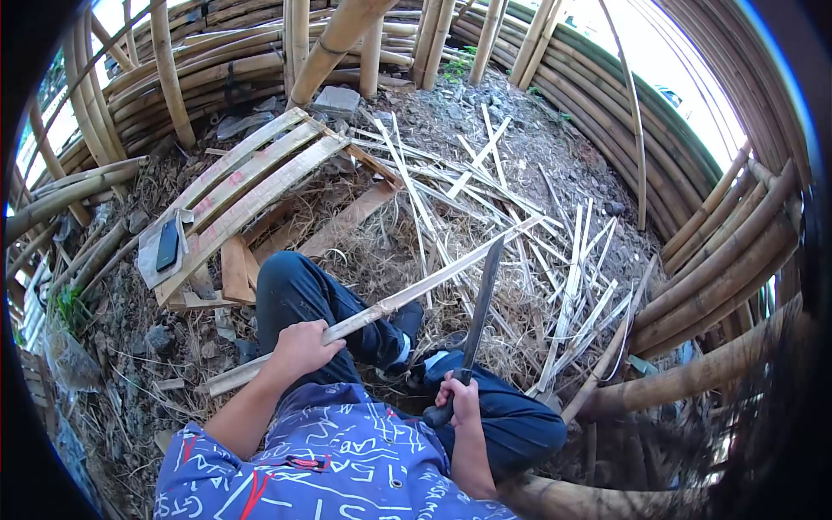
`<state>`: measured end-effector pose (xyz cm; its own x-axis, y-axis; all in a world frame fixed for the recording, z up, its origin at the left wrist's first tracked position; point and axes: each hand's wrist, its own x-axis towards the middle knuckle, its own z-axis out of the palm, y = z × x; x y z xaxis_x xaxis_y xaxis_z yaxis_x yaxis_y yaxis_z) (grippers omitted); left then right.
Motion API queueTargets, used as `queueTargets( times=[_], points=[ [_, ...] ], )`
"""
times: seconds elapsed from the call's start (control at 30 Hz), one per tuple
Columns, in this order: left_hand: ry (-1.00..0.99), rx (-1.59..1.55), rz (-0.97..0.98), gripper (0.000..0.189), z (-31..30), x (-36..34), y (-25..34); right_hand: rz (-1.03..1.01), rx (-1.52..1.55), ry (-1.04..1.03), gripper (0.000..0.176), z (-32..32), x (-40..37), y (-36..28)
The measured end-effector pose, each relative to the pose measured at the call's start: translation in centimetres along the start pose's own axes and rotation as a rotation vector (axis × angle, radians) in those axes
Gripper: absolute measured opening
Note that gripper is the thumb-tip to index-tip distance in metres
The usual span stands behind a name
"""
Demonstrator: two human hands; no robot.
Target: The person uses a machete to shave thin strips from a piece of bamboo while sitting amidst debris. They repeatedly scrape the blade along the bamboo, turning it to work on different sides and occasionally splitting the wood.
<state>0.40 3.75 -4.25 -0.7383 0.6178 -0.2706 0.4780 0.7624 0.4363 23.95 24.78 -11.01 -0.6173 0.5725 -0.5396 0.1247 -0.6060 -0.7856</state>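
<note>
My left hand [305, 351] is wrapped round a split bamboo strip [425, 282], which slants from beside my left hip up across my knee toward the far right. In my right hand [458, 400] is the dark handle of a machete [482, 310], held low over my right leg. Its long blade points up and away, with the tip close to the far part of the strip. Both my legs are folded in front of me, and the ground between them is covered in shavings.
A wooden pallet [251, 186] lies at the left, with a phone [167, 246] on a pale sheet on it. Thin split strips [572, 286] are scattered ahead and to the right. Stacked bamboo poles [624, 143] and upright poles surround the spot. A grey block [337, 101] sits behind the pallet.
</note>
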Motion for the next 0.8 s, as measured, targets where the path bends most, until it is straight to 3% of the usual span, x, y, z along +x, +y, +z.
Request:
queueTargets(
  times=[0.07, 0.23, 0.3, 0.37, 0.43, 0.5, 0.6, 0.67, 0.73, 0.77, 0.8],
  points=[
    [-0.027, 0.007, 0.014, 0.043, 0.7, 0.8, 0.1, 0.041, 0.027, -0.017, 0.009, 0.2, 0.3, -0.2],
    [0.034, 0.222, 0.075, 0.041, 2.2, 2.5, 0.3, 0.289, 0.526, -0.263, 0.006, 0.1, 3.2, -0.2],
    [0.015, 0.271, 0.103, 0.041, 3.1, 2.3, -0.5, 0.298, 0.583, -0.248, 0.006, 0.3, 4.1, 0.5],
    [0.129, 0.275, 0.219, 0.038, 4.0, 2.2, -1.2, 0.370, 0.683, -0.190, 0.007, 0.2, 5.2, 1.4],
    [-0.013, 0.181, 0.021, 0.050, 3.3, 2.0, 0.0, 0.432, 0.748, -0.173, 0.007, -0.5, 6.4, 3.2],
    [0.071, 0.300, 0.102, 0.067, 2.1, 1.2, 2.1, 0.470, 0.801, -0.168, 0.007, -1.0, 7.1, 4.3],
    [0.139, 0.200, 0.288, 0.069, 0.5, 1.8, 5.7, 0.521, 0.963, -0.273, 0.011, -1.8, 8.4, 5.8],
    [-0.003, -0.026, 0.555, 0.063, -1.7, 2.5, 9.5, 0.526, 0.943, -0.228, 0.012, -1.5, 8.6, 5.0],
    [-0.597, -0.655, 0.538, 0.053, -3.0, 2.7, 14.0, 0.506, 0.890, -0.226, 0.013, -1.4, 8.9, 5.1],
    [-0.564, -0.656, 1.036, 0.048, -2.0, 3.2, 15.7, 0.500, 0.838, -0.229, 0.013, -1.5, 9.2, 5.1],
    [-0.749, -0.783, 1.083, 0.039, -2.6, 2.0, 18.3, 0.575, 0.962, -0.320, 0.014, -1.7, 9.7, 5.2]
  ],
)
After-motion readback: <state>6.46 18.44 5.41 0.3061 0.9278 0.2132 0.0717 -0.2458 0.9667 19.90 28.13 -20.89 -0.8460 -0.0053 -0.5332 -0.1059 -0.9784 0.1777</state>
